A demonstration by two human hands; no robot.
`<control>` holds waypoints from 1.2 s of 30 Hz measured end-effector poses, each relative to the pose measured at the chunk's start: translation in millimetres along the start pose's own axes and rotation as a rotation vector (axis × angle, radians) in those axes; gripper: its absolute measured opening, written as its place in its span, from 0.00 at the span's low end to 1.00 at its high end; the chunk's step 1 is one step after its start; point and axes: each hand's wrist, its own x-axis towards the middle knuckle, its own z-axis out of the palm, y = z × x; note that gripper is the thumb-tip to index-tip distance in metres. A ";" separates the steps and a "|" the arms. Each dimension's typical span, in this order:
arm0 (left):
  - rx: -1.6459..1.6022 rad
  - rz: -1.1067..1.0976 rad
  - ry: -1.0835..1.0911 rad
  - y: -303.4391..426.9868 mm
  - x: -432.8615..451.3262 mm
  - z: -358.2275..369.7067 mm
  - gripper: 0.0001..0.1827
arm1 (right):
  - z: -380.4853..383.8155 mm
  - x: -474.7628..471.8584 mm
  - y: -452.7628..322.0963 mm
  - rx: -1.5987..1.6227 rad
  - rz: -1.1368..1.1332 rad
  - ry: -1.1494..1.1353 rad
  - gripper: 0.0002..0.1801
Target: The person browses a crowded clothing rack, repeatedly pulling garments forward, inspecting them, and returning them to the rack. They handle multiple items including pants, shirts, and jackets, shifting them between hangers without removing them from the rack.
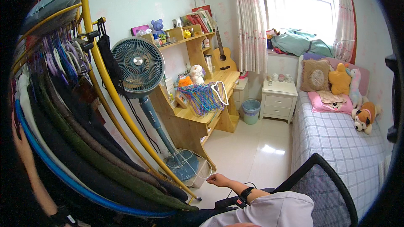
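At the far left, my left hand (22, 143) lies against the outermost garments on the clothes rack, beside a bright blue garment (94, 192); its fingers are spread, partly in shadow, and whether they grip cloth is unclear. My right hand (217, 180) is held over the floor near the fan's base, fingers loosely curled, with nothing clearly in them. Dark, green and brown garments (104, 151) hang from hangers (60, 56) on the yellow metal rack (109, 91). A pile of coloured wire hangers (202, 97) with a white hanger (220, 93) lies on the wooden desk (192, 115).
A standing fan (138, 64) is between the rack and the desk. A black mesh chair back (322, 186) rises at my right, near the bed (334, 145). A waste bin (251, 111) and a white nightstand (278, 101) stand farther off, below the window.
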 end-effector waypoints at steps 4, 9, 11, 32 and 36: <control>0.329 0.341 0.172 -22.3 -70.0 12.0 0.30 | 6.2 5.8 -18.1 0.172 -0.016 -0.058 0.14; 0.353 0.370 0.244 -29.6 -156.4 12.0 0.35 | 1.5 16.2 -52.9 0.490 0.077 -0.142 0.18; 0.288 0.222 0.210 -49.5 -189.4 12.4 0.34 | 1.4 19.9 -73.2 0.653 0.067 -0.134 0.17; 0.385 -0.528 -0.018 -30.0 -366.7 55.8 0.30 | 79.2 -43.9 -372.8 0.971 -0.536 -0.707 0.09; 0.310 -0.604 -0.230 -33.6 -373.9 57.9 0.35 | 118.1 -36.5 -420.2 0.927 -0.583 -0.852 0.11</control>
